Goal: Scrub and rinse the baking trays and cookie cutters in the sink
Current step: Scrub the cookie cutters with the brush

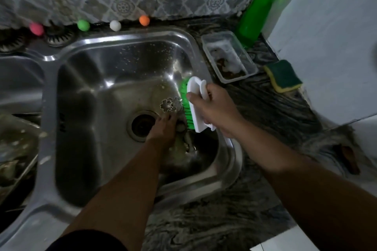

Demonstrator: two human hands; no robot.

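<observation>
My left hand [165, 128] reaches into the steel sink [85, 91] beside the drain [142, 125] and pinches small flower-shaped metal cookie cutters [170, 104] between its fingertips. My right hand [212, 108] grips a white scrubbing brush [196, 106] by its handle. The brush's green bristles [184, 104] face left and touch the cutters. More small metal pieces lie dimly on the sink floor under my left hand. A dirty baking tray [14, 149] sits at the left edge, partly out of frame.
On the dark marbled counter to the right stand a clear plastic container [228, 57] with residue, a green bottle of dish liquid [259, 8] and a yellow-green sponge [282, 75]. Pink, green, white and orange balls line the back ledge. A second basin lies left.
</observation>
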